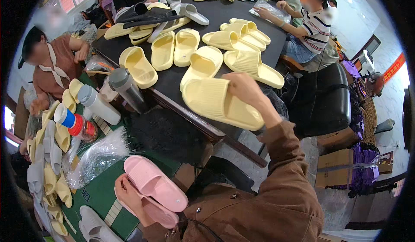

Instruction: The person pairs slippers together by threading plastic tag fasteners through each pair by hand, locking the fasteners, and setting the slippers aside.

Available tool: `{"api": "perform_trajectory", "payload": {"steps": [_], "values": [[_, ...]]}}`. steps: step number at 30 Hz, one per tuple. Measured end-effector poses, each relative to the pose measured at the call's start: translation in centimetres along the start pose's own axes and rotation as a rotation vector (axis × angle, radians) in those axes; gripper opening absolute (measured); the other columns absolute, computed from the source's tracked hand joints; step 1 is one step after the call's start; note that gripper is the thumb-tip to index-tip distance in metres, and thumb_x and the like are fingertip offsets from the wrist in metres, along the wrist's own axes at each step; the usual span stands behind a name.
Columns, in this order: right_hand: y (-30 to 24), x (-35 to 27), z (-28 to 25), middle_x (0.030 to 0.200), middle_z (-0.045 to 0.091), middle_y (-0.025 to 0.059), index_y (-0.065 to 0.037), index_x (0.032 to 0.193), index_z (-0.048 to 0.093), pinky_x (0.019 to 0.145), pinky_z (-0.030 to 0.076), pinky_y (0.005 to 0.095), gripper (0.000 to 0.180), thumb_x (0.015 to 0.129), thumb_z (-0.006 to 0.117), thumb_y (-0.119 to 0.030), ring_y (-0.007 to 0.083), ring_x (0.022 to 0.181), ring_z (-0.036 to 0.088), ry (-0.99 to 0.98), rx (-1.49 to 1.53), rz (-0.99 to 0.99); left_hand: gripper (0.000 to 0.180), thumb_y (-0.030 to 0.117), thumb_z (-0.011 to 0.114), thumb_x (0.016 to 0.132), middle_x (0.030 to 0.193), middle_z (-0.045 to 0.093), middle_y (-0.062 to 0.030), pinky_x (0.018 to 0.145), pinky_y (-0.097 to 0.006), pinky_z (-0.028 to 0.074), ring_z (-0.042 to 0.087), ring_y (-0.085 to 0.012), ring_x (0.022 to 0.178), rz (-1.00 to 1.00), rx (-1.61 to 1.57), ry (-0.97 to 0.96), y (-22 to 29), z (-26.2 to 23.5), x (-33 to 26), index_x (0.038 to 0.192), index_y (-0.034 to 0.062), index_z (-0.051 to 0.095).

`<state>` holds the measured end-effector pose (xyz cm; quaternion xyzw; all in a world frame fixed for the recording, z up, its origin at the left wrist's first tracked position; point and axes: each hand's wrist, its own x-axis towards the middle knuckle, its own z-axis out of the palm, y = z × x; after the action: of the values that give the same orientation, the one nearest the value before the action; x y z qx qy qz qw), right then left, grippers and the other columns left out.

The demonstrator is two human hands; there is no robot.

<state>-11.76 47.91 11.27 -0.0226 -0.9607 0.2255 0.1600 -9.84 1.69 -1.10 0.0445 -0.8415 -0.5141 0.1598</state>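
Observation:
My right hand [245, 88] grips a pale yellow slide sandal [205, 97] by its strap and inner edge, above the near edge of the dark table. Around it on that table lie more yellow sandals, among them one [255, 65] just behind it and another [202, 64] to its left. Down at the lower left, my left hand [128, 195] is closed on the strap area of a pink slide sandal [160, 211]. A second pink sandal [158, 183] rests against it, sole down. The fingertips of my left hand are partly hidden.
A green mat [103, 155] bears clear plastic bags [101, 157], a white bottle [99, 105], a red-and-blue jar [78, 125] and grey sandals [93, 227]. A steel tumbler [127, 88] stands by the dark table [173, 86]. A black chair [322, 101] is at right. Several people sit around.

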Motion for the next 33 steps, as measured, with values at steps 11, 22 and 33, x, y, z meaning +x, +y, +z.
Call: {"api": "perform_trajectory", "payload": {"steps": [11,22,33], "values": [[10.0,-1.2,-2.8,0.096,0.065,0.0099,-0.014,0.096,0.068,0.076,0.049,0.0391,0.02,0.079,0.059,-0.007,0.0316,0.092,0.062,0.298,-0.108,0.132,0.016,0.005,0.049,0.093,0.092,0.062,-0.009,0.074,-0.026,0.046,0.058,-0.015,0.083,-0.035,-0.063,0.019,0.1,0.2,0.1,0.097,-0.0034,0.061],[3.1,-7.5,-2.4,0.08,0.057,0.0065,-0.012,0.094,0.068,0.06,0.05,0.0361,0.023,0.071,0.065,-0.008,0.0254,0.077,0.062,0.524,-0.235,-0.107,0.02,0.0,0.046,0.092,0.105,0.059,-0.0183,0.088,-0.039,0.043,0.056,-0.031,0.099,0.325,0.201,0.173,5.4,-3.9,-5.3,0.106,-0.006,0.058],[-3.0,-7.3,-2.7,0.083,0.057,0.0114,-0.009,0.097,0.068,0.068,0.048,0.0358,0.028,0.07,0.066,-0.001,0.0292,0.08,0.061,0.557,-0.007,-0.098,0.02,-0.002,0.052,0.086,0.108,0.056,-0.0185,0.089,-0.04,0.044,0.055,-0.0344,0.1,0.234,0.28,-0.024,2.9,-3.2,-12.4,0.104,-0.0013,0.061]]}}
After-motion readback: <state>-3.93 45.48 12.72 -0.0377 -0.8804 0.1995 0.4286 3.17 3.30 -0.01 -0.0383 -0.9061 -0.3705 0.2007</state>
